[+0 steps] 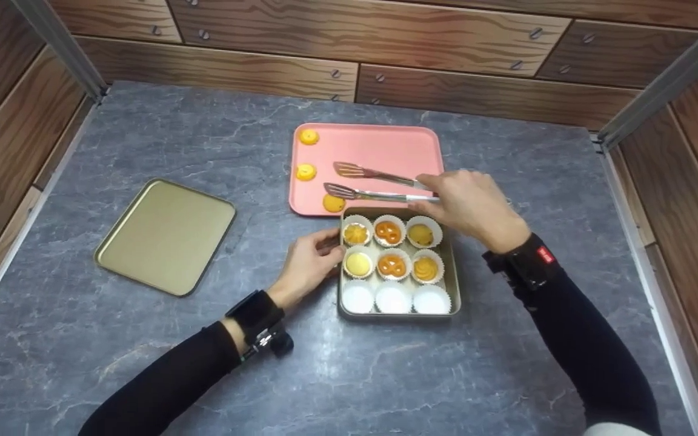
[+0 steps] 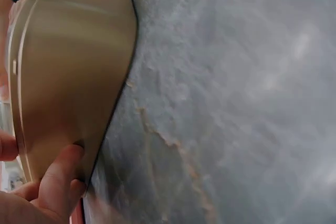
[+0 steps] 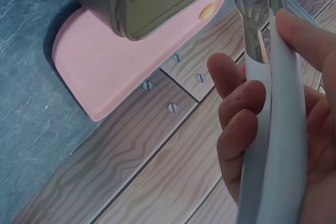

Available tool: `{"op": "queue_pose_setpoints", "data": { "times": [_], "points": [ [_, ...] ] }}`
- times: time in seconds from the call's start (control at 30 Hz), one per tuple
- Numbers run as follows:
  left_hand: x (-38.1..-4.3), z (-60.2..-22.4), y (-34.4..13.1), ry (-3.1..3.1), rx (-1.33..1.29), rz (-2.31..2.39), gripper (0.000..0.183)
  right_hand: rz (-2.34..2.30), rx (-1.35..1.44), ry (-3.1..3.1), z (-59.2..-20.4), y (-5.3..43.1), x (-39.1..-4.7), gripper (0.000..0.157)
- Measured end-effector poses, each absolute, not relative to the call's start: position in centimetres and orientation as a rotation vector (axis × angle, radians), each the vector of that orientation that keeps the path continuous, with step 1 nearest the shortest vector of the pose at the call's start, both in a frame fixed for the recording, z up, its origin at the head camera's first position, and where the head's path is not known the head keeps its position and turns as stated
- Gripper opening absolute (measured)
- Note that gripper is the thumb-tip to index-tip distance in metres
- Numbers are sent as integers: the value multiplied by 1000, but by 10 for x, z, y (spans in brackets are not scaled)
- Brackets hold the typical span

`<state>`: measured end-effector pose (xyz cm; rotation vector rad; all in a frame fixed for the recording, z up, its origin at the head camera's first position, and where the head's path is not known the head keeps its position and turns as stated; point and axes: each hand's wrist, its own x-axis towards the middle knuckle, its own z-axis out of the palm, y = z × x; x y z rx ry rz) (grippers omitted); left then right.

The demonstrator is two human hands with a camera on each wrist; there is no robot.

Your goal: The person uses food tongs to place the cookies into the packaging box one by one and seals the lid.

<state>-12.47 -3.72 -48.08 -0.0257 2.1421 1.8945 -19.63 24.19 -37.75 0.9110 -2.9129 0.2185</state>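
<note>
My right hand point(image 1: 473, 203) grips a pair of metal tongs point(image 1: 379, 195) with light grey handles, its fingers wrapped round them in the right wrist view. The two slotted tong ends stand apart over a pink tray point(image 1: 385, 142), one close to a round yellow cookie point(image 1: 334, 203). My left hand point(image 1: 306, 263) holds the left side of a square tin point(image 1: 455, 297), with fingertips point(image 2: 63, 169) against its outer wall and a digit at its rim. Inside the tin, white paper cups hold cookies, among them pretzel-shaped ones point(image 1: 392, 264); the front-row cups point(image 1: 393, 298) show only white.
Two yellow cookies point(image 1: 306, 172) lie along the tray's left side. A flat gold lid point(image 1: 167, 236) rests on the grey marbled table point(image 1: 252, 145) at the left. Wood-patterned walls point(image 1: 300, 33) enclose the table's back and sides. The tin's back edge adjoins the tray's front edge.
</note>
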Motion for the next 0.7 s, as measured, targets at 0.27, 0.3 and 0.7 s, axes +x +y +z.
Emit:
{"op": "queue_pose_setpoints", "data": {
  "times": [0.27,0.3,0.7],
  "points": [
    [-127,-481,-34,2198,-42,1846,55,228,935,-3008,-381,242,-215,28],
    [-127,-480,-34,2197,-39,1848,55,232,935,-3012,-381,242,-218,28],
    [-129,-480,-33,2183,-31,1882,53,221,986,-3065,-387,232,-233,28]
  ]
}}
